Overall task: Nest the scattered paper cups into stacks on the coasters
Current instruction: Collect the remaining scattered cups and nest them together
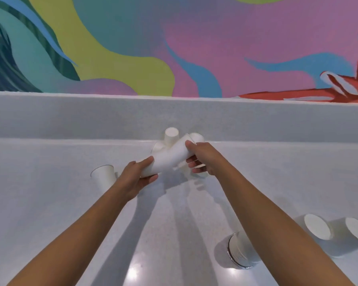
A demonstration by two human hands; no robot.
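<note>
The left hand and right hand curl their fingers round either end of the white nested paper cups, held slanted above the pale surface; pushing straight along the axis should seat them.

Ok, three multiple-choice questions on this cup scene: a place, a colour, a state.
1. Where is the cup stack on the shiny coaster? A near right B far left C on the ledge
2. What colour are the cups? A red B white C blue
3. What do the hands hold? A nothing B left only C both grip cups
Answers: A, it stands close by on the right; B, every cup looks white; C, left hand and right hand each grip the held cups.
</note>
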